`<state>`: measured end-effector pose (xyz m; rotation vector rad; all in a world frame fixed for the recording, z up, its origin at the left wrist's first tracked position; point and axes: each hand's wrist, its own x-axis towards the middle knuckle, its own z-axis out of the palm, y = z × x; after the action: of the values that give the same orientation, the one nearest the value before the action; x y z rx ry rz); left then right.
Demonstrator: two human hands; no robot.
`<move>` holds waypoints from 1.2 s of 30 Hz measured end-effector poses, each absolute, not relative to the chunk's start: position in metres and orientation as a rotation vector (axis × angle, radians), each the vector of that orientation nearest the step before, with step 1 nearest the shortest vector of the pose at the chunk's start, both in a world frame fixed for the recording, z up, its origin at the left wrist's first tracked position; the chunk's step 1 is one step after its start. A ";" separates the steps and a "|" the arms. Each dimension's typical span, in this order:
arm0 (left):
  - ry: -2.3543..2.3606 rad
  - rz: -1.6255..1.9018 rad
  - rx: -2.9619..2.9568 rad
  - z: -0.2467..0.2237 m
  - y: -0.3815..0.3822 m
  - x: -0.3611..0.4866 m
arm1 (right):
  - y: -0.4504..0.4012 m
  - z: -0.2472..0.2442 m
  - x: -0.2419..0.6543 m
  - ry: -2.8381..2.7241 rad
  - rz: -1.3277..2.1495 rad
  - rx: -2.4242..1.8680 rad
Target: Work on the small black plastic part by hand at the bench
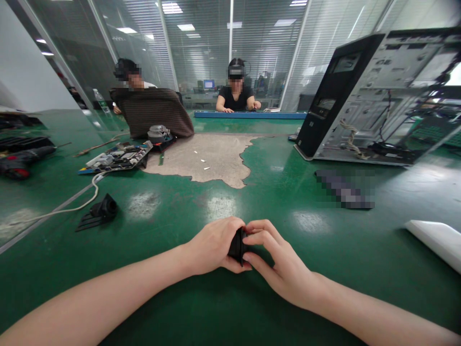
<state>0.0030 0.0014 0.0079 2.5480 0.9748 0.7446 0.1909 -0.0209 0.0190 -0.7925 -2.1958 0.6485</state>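
Close in front of me, my left hand (218, 243) is wrapped round a small black part (236, 246) with a flat flange on its right side. From the right, the fingertips and thumb of my right hand (279, 264) pinch that flange. Much of the part is hidden inside my fingers, so its exact kind does not show. Both hands are just above the green tabletop (187, 307). To the left lies a black plastic piece (104, 209) with a round opening and several thin prongs.
An open computer case (360, 105) stands at the right, near a blurred-out flat object (344, 190) and a white panel (437, 240). A circuit board (118, 158), a white cable (84, 205) and a power drill (21, 161) lie left. Two people (236, 96) sit beyond.
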 end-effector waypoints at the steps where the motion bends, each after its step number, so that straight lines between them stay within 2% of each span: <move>1: 0.970 0.749 2.557 0.008 0.002 0.003 | -0.021 0.018 0.190 -2.164 0.693 -0.816; 10: 0.975 0.771 2.587 0.006 0.002 0.003 | -0.020 0.015 0.188 -2.032 1.100 -0.852; 16: 0.960 0.739 2.582 0.010 0.001 0.003 | -0.021 0.019 0.191 -2.169 0.756 -0.764; 19: 0.970 0.731 2.560 0.011 0.001 0.004 | -0.020 0.018 0.191 -2.149 0.737 -0.758; 28: 0.974 0.760 2.584 0.006 0.003 0.002 | -0.018 0.015 0.187 -1.993 1.214 -0.877; 34: 0.947 0.718 2.561 0.009 0.002 0.002 | -0.021 0.019 0.192 -2.159 0.821 -0.794; 36: 0.942 0.737 2.553 0.009 0.002 0.002 | -0.020 0.019 0.192 -2.152 0.789 -0.778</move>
<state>0.0024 0.0019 0.0089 2.5527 0.9415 0.7368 0.1924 -0.0203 0.0186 -0.7778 -2.1520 0.7893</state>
